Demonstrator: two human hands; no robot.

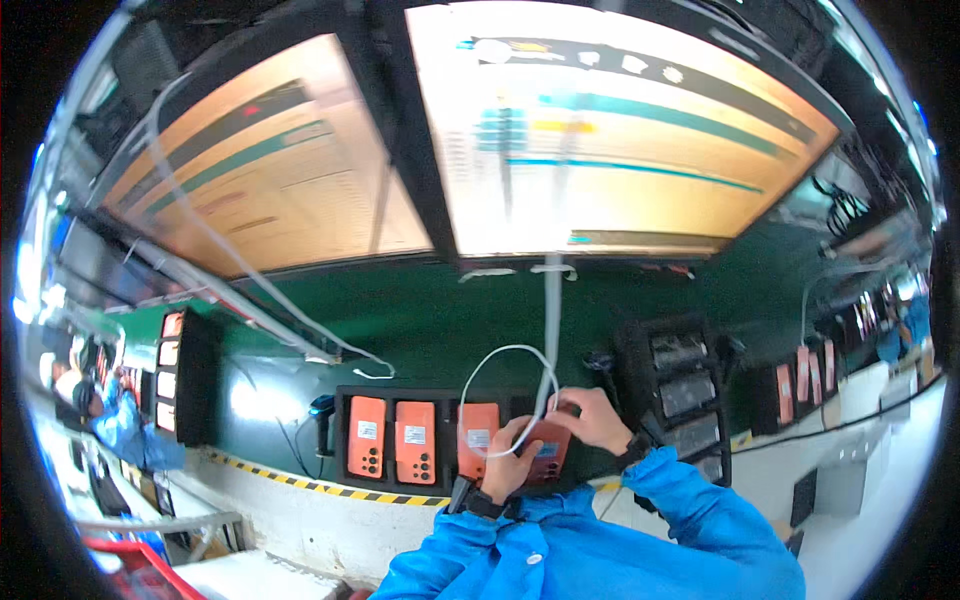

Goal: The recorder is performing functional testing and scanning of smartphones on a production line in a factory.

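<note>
Here an orange handset point(545, 452) is being gripped by both hands over the right end of a black tray point(345, 400) lying on the green bench point(420, 320). The left hand point(508, 462) is being closed round its lower left side, the right hand point(592, 418) round its upper right. A white cable point(500, 352) is being looped above it. Three orange handsets point(415, 442) are being kept in the tray's slots to the left

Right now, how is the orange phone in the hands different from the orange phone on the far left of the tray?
The held phone is tilted, gripped by the left hand and right hand, with a white cable at it. The left phone lies in the black tray, untouched, no cable. Both are orange rectangles.
</note>
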